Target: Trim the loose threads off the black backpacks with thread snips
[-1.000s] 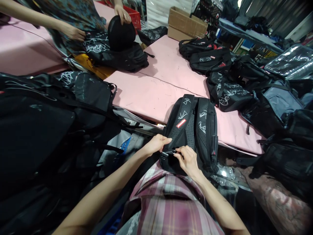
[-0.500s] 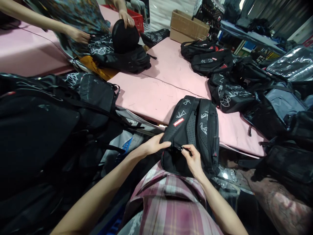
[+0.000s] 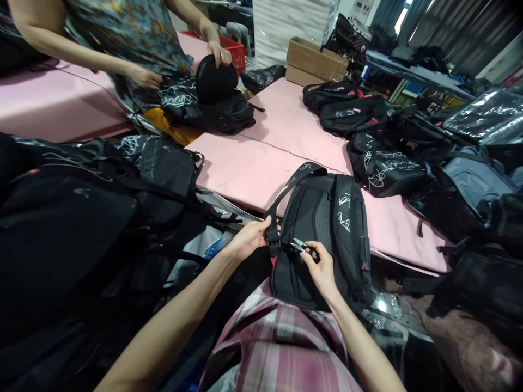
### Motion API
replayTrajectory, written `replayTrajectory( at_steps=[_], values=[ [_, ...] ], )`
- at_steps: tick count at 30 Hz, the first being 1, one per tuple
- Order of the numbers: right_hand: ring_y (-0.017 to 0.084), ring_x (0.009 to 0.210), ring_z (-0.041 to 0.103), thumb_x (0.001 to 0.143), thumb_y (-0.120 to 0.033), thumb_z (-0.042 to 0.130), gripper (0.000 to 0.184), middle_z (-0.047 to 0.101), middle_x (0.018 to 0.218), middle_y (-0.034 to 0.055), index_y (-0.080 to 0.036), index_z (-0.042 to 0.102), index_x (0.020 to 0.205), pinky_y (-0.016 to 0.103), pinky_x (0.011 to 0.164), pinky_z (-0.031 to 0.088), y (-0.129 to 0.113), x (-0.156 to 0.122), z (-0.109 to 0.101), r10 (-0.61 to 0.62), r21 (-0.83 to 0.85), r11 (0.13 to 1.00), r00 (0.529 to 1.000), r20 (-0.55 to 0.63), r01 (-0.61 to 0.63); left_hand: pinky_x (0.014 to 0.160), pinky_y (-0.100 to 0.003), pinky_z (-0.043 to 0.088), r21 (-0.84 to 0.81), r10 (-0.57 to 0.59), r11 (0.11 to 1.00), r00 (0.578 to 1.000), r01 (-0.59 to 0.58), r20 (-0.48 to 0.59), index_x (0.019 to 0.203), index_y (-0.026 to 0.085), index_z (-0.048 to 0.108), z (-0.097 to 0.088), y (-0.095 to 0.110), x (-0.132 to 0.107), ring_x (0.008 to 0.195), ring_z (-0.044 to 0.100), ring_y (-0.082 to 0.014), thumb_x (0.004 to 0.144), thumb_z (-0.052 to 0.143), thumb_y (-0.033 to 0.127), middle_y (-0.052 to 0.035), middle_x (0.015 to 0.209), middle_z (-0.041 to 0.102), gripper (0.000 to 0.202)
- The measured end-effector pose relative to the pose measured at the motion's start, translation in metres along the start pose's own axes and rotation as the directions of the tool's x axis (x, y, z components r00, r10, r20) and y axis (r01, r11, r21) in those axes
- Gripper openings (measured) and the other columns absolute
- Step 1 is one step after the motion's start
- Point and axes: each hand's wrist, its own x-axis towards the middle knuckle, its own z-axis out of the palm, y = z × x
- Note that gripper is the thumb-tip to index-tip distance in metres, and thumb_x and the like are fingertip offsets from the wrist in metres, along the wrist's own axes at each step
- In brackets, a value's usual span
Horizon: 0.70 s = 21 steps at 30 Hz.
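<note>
**Left hand (image 3: 251,239) on the strap, right hand (image 3: 321,262) on the snips**

The biggest thing here is the pink table (image 3: 245,169). A big heap of black bags (image 3: 73,228) sits to the worker's left. Across the table, another person (image 3: 131,32) has both hands on a black bag (image 3: 220,114).

The worker's own black backpack (image 3: 300,218) lies over the near edge of the table, back side up. Its low end is by the worker's plaid shirt (image 3: 286,348).

One shoulder strap (image 3: 297,175) bends up off the backpack. The left hand pinches its low end with thumb and fingers. The right hand grips the little snips (image 3: 298,244), and their tips point left, to the strap. It is hard to tell if they touch anything. A small red tag (image 3: 273,262) is just below the left hand.

The step now looks like checking the strap end with the snips ready. The next move seems to call for a still strap and careful tips, so the cloth does not get nicked.
</note>
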Motion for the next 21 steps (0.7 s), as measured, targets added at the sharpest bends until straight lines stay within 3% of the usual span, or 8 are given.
replayTrajectory(
  at_steps=[2, 7, 15, 21],
  values=[
    [0.016, 0.074, 0.056, 0.078, -0.029, 0.059, 0.016, 0.062, 0.080, 0.0011, -0.022, 0.061, 0.092, 0.027, 0.069, 0.042, -0.003, 0.009, 0.005, -0.090, -0.080, 0.993, 0.996, -0.014, 0.089, 0.060, -0.024, 0.050, -0.164, -0.077, 0.983, 0.996, 0.082, 0.036, 0.074, 0.008, 0.067, 0.005, 0.004, 0.000, 0.060, 0.062, -0.0137, 0.084, 0.051, 0.034, -0.0111, 0.073, 0.069, 0.032],
    [0.015, 0.073, 0.053, 0.082, -0.027, 0.055, 0.013, 0.060, 0.077, 0.0010, -0.021, 0.062, 0.092, 0.027, 0.066, 0.042, -0.005, 0.023, 0.012, -0.222, -0.145, 0.964, 0.975, 0.009, 0.221, 0.058, -0.024, 0.049, -0.076, -0.067, 0.995, 0.997, 0.070, 0.045, 0.077, 0.007, 0.068, 0.003, 0.005, -0.001, 0.062, 0.063, -0.0147, 0.078, 0.060, 0.041, -0.0115, 0.074, 0.069, 0.035],
    [0.015, 0.070, 0.053, 0.082, -0.026, 0.056, 0.012, 0.059, 0.075, 0.0001, -0.021, 0.062, 0.091, 0.026, 0.065, 0.041, -0.001, 0.026, 0.020, -0.219, -0.149, 0.963, 0.974, 0.056, 0.225, 0.057, -0.025, 0.049, -0.111, -0.125, 0.985, 0.991, 0.129, 0.043, 0.077, 0.007, 0.068, -0.002, 0.001, 0.001, 0.057, 0.061, -0.0134, 0.075, 0.062, 0.044, -0.0113, 0.073, 0.069, 0.037],
    [0.017, 0.073, 0.054, 0.085, -0.029, 0.052, 0.015, 0.063, 0.077, 0.0030, -0.020, 0.063, 0.090, 0.030, 0.069, 0.041, -0.010, 0.032, 0.023, -0.359, -0.217, 0.902, 0.928, 0.102, 0.373, 0.055, -0.025, 0.048, -0.103, -0.108, 0.988, 0.992, 0.115, 0.066, 0.075, 0.008, 0.067, -0.003, -0.002, 0.004, 0.057, 0.061, -0.0144, 0.067, 0.067, 0.049, -0.0101, 0.069, 0.068, 0.042]
  ],
)
